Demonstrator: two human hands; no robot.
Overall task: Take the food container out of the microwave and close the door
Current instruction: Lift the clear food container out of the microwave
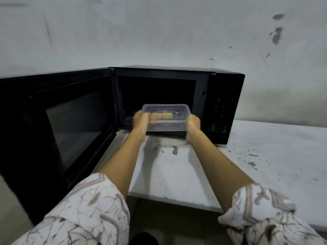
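A black microwave (224, 85) stands on a white counter against the wall. Its door (58, 124) is swung wide open to the left. A clear plastic food container (167, 112) with a lid and yellowish food inside sits at the mouth of the dark cavity, partly out over the front sill. My left hand (140, 121) grips its left end. My right hand (193, 123) grips its right end. Both forearms reach forward from patterned white sleeves.
The stained white counter (265, 156) stretches right of the microwave and in front of it, with its front edge near me. The microwave's control panel (219, 117) is on its right side. A marked grey wall rises behind. The open door takes up the left side.
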